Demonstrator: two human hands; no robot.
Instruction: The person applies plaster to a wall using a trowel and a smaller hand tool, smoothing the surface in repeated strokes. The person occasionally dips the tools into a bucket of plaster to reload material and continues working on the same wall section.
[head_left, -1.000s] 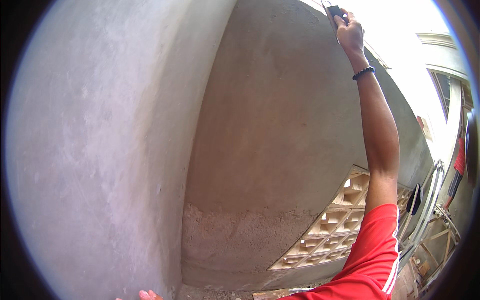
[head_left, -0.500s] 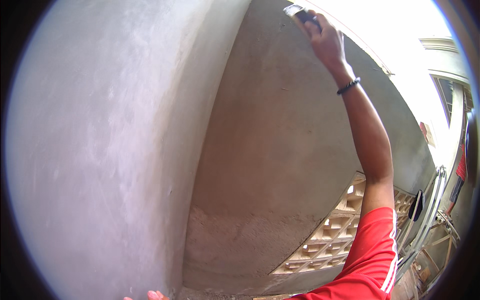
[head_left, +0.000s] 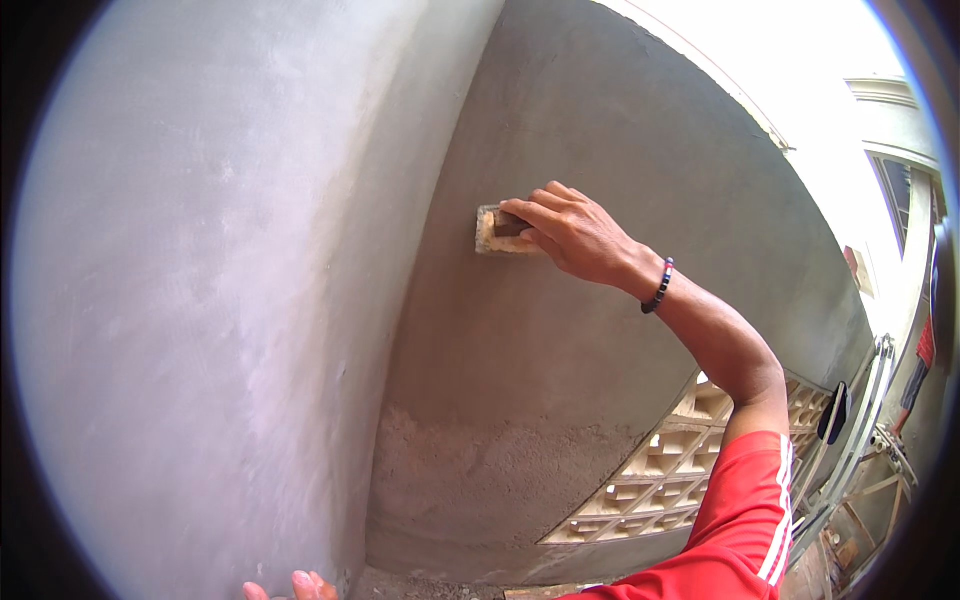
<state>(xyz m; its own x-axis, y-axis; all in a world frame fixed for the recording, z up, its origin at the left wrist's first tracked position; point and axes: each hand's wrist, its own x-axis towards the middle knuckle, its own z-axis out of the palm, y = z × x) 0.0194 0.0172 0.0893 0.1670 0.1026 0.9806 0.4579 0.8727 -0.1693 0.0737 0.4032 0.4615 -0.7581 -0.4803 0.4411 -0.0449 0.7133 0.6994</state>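
Note:
My right hand [head_left: 575,230] is closed round the dark handle of a plastering float [head_left: 487,230]. Grey mortar is smeared along the float's light rectangular board, which appears to lie against the grey plastered wall [head_left: 540,330] near the inner corner. My fingers cover part of the handle and board. At the lower edge only some fingertips of my left hand [head_left: 305,585] show, apart from one another, close to the smooth left wall [head_left: 200,320]. Nothing is visible in them; the palm is out of sight.
A panel of pale pierced breeze blocks [head_left: 665,450] is set low in the wall, behind my arm. Rough plaster [head_left: 490,460] lies beside it. Far right, there are long poles [head_left: 850,440], timber pieces and a person in a red top [head_left: 924,342]. Bright light comes over the wall's sloping top edge.
My right hand has brought the float down and left, from the wall's top edge to the middle near the corner; my elbow is now bent. My left fingertips have risen slightly.

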